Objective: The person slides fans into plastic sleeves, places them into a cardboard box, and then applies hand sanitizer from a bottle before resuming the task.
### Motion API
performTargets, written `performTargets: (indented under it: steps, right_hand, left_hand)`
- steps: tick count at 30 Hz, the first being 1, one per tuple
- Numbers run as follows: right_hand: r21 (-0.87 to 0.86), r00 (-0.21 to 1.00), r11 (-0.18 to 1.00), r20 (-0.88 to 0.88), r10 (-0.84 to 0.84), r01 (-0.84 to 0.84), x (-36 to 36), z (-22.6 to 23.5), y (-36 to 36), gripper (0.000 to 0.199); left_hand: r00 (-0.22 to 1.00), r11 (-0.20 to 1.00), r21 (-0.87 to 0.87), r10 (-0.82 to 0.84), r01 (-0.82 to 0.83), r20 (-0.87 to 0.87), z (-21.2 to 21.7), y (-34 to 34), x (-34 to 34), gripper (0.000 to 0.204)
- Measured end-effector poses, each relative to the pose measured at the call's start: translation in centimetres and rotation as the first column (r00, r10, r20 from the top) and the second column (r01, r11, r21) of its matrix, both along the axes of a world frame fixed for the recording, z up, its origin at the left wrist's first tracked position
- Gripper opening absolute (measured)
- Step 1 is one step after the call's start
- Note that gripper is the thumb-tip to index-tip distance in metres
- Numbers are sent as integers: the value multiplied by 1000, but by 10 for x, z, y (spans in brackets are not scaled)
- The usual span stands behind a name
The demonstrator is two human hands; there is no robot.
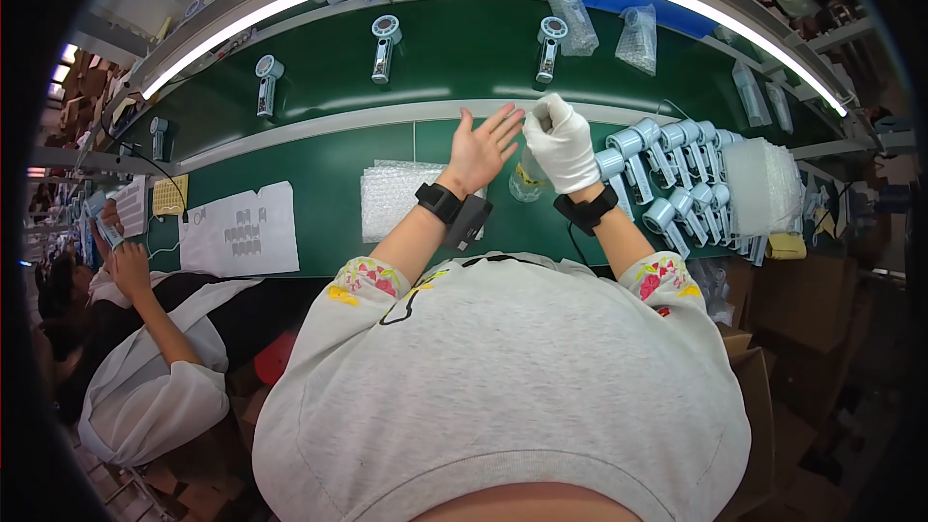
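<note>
A worker in a grey sweatshirt is standing over a long green surface [329, 150], with a green conveyor belt [454, 53] running along its far side and carrying three light-blue handheld fans [384, 46], spaced well apart. To the worker's right, a dense batch of the same light-blue fans [677, 179] is lying in rows beside a stack of white foam sheets [768, 184]. To the left, a pile of bubble-wrap bags [396, 195] is resting just beside the left forearm, with a white printed sheet [242, 232] farther left. Between the two hands, a clear plastic bag [527, 174] is hanging just above the surface. The right hand [563, 143], wearing a white glove, is gripping the bag's top edge between closed fingers. The bare left hand [480, 150] is spreading open, palm up, fingers fanned, just beside the bag but not clearly touching it. Both wrists are wearing black bands. At far left, another person in white is working at the same line.
</note>
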State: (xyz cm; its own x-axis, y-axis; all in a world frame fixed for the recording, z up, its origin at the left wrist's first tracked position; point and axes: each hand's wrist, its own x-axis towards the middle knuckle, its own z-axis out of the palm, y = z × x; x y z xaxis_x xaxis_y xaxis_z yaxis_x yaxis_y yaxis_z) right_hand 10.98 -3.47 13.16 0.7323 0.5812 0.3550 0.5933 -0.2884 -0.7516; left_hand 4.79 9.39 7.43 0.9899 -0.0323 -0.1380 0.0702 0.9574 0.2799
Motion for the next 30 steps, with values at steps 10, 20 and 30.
performTargets:
  steps: [10, 20, 30]
  right_hand:
    - [213, 946, 931, -194, -258, 298, -30, -80, -14, 47]
    - [-781, 968, 583, -113, 225, -226, -16, 44, -15, 42]
    - [-873, 979, 453, -115, 169, -181, -23, 47, -6, 35]
  left_hand:
    - [983, 990, -54, 118, -127, -141, -7, -3, -7, 75]
    - [999, 976, -214, 46, -48, -13, 3, 40, -26, 74]
    - [987, 995, -48, -95, 90, -126, -7, 34, -16, 71]
